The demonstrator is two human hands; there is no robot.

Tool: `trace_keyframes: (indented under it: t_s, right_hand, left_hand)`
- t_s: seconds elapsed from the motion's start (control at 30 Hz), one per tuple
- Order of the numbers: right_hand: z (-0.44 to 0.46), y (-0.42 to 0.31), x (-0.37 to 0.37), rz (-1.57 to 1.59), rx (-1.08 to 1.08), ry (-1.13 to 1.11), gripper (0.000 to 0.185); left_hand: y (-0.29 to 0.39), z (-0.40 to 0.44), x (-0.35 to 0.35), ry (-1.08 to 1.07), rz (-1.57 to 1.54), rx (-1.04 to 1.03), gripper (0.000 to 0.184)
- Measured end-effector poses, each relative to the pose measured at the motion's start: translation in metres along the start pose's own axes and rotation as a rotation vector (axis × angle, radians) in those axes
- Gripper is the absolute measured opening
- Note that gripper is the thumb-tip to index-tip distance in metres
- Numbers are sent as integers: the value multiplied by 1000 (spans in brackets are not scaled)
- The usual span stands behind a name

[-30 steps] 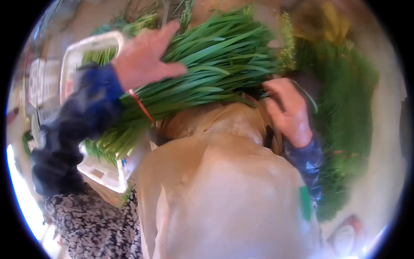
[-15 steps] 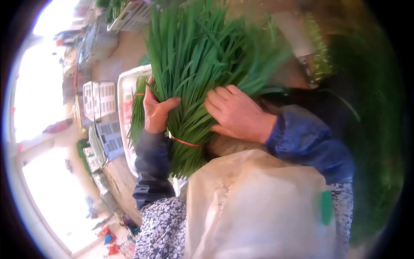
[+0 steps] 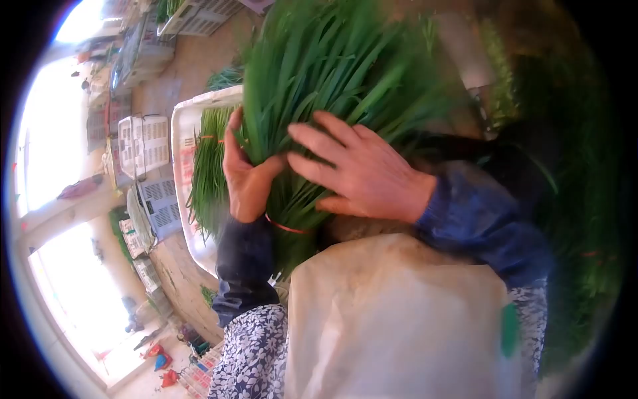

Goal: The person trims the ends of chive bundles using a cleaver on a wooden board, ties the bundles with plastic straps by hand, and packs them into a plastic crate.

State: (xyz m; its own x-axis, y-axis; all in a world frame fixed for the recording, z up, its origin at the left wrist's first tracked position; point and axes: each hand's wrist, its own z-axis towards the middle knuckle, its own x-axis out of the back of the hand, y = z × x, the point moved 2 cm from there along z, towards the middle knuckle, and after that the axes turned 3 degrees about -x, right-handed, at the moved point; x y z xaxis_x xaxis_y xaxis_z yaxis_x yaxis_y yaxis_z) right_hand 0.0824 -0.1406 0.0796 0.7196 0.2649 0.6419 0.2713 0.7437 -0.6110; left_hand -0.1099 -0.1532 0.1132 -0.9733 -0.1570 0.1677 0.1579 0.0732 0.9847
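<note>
A large bunch of long green leaves [image 3: 319, 73] stands in front of me, its lower part bound with a red band [image 3: 287, 225]. My left hand [image 3: 250, 174] is at the bunch's left side, thumb and fingers spread around its edge. Across the front of the leaves lies my right hand [image 3: 362, 166], fingers apart and slightly blurred, just above the band. The bunch's lower end is dark and partly hidden behind my left sleeve and the apron [image 3: 399, 319].
A white crate [image 3: 183, 173] holding thinner banded green stems [image 3: 214, 166] is left of the bunch. More crates [image 3: 143, 143] stand farther left on the floor. A dark green leafy pile [image 3: 578, 219] lies at the right.
Since a second ago the bunch has gone from slanting to upright, and my left hand has moved down to its side. My right hand has come onto its front, its fingers now more spread.
</note>
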Motion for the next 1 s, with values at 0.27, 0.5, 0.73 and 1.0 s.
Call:
trace_keyframes:
  t_s: [0.27,0.5,0.73,1.0]
  right_hand:
    - [-32,-6,-7,66,-186,-154,68]
    - [-4,1,-13,78,-149,-105,67]
    - [-26,-14,1,149,-290,-142,79]
    - [-34,2,-3,37,-373,-361,86]
  left_hand:
    - [-9,-13,19,116,-19,-38,81]
    - [-3,-6,-9,-259,549,-99,89]
    - [-20,-14,25,2,233,15,85]
    - [1,-11,22,33,86,-66,93]
